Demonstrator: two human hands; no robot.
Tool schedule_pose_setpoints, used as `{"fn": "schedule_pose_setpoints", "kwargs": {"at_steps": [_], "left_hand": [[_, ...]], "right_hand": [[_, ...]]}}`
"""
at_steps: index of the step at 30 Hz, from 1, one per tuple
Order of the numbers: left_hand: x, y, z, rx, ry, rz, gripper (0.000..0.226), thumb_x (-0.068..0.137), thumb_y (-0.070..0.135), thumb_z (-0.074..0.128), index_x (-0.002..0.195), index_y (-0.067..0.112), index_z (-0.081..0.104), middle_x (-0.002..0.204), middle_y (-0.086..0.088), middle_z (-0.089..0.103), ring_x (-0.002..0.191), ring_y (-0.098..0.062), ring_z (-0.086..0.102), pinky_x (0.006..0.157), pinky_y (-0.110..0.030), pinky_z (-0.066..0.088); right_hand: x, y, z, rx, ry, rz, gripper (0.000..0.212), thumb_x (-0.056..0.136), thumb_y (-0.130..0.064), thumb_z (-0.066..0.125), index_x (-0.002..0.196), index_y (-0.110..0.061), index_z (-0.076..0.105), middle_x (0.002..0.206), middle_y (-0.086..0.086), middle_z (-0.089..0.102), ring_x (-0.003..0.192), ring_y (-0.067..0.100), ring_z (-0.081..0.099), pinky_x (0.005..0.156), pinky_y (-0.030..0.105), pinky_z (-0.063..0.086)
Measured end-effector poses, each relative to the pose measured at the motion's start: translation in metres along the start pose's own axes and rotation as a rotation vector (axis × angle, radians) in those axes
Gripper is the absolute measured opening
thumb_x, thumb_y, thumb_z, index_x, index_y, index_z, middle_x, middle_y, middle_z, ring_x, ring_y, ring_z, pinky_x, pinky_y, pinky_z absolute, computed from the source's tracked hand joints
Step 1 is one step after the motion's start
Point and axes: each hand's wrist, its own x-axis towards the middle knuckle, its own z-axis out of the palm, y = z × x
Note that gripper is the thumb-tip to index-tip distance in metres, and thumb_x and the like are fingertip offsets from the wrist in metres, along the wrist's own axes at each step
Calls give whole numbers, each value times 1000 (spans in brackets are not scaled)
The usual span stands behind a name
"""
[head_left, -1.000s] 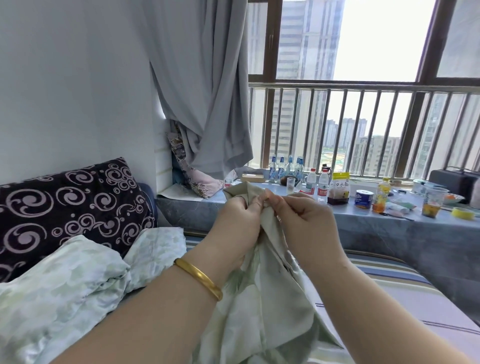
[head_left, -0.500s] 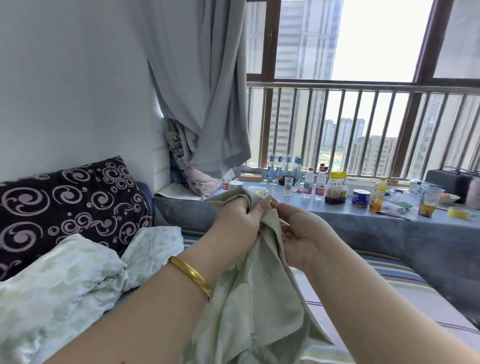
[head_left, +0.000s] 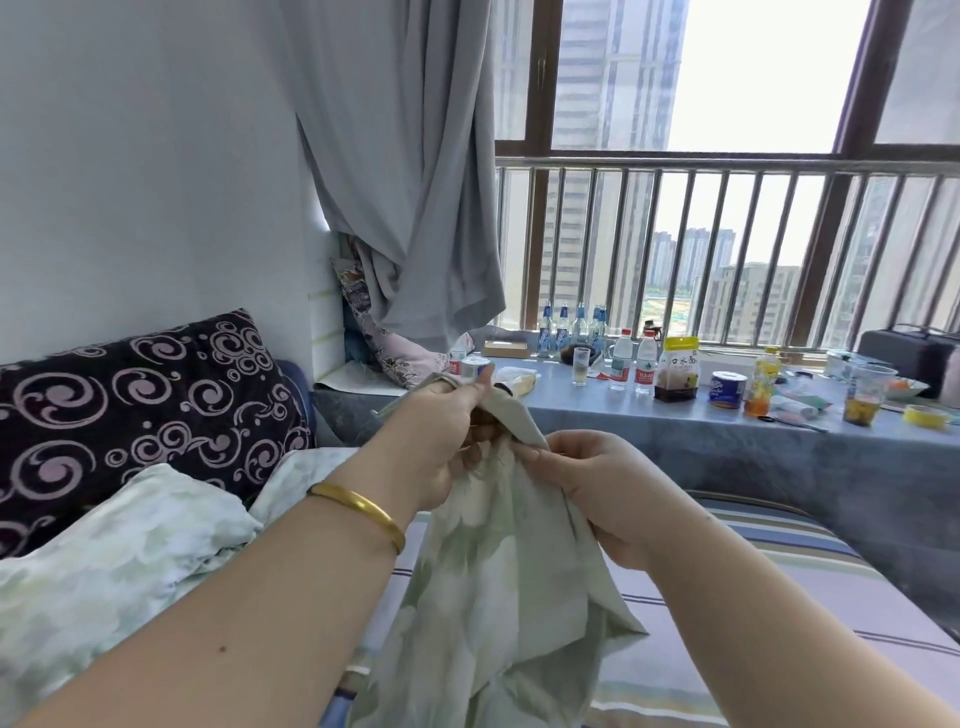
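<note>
While soft, rumpled green cloth (head_left: 498, 561) hangs, both hands pinch its edge.

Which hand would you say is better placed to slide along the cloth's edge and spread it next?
Probably the right hand. The left hand grips the pale green cloth at its top corner, a good anchor; the right pinches the edge just below, with room over the striped sheet.

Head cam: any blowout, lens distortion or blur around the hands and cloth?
Head view: sky is blown out white; wide-angle bend tilts the window frame; left hand, right hand and green cloth are evenly lit and fairly sharp, no glare.
</note>
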Motion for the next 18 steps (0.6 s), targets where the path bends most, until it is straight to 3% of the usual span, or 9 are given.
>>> {"fn": "schedule_pose_setpoints", "kwargs": {"at_steps": [4, 6, 9, 12, 15, 18], "left_hand": [[-6, -9, -8, 393, 44, 37, 53, 72, 65, 74, 78, 16, 56, 66, -2, 52, 57, -19, 43, 53, -28, 34], [-13, -11, -5, 627, 33, 120, 60, 68, 74, 70, 71, 16, 53, 61, -6, 57, 55, -23, 51, 57, -32, 43], [-24, -14, 5, 877, -16, 170, 65, 69, 81, 62, 68, 17, 55, 68, -5, 75, 70, -20, 70, 66, -32, 54], [-27, -20, 8, 1091, 8, 280, 59, 74, 78, 60, 76, 20, 52, 81, 2, 69, 81, -14, 61, 59, -25, 41], [-28, -33, 6, 1224, -4, 367, 56, 80, 72, 58, 85, 18, 45, 94, 1, 55, 84, -16, 49, 64, -27, 34], [-23, -44, 1, 1216, -97, 404, 32, 94, 54, 50, 82, 25, 44, 90, 3, 48, 86, -17, 49, 74, -30, 38]], "right_hand": [[6, 1, -1, 148, 74, 89, 22, 94, -19, 66, 87, -1, 77, 91, 19, 77, 73, 29, 72, 75, 43, 61], [8, -1, 2, 254, 143, 177, 23, 96, -18, 63, 90, 2, 74, 84, 18, 76, 67, 28, 71, 70, 40, 61], [8, -2, 6, 433, 153, 279, 30, 98, -10, 53, 74, 2, 66, 55, 13, 67, 42, 22, 64, 50, 31, 57], [9, -2, 3, 598, 169, 272, 37, 98, 2, 42, 64, 1, 57, 43, 10, 57, 30, 17, 54, 34, 23, 49], [6, -4, 3, 700, 146, 300, 30, 102, -3, 40, 79, 7, 58, 59, 17, 64, 40, 24, 63, 33, 27, 50], [7, 0, 4, 639, 149, 302, 24, 102, -4, 44, 90, 8, 61, 86, 22, 65, 70, 31, 66, 55, 38, 60]]}}
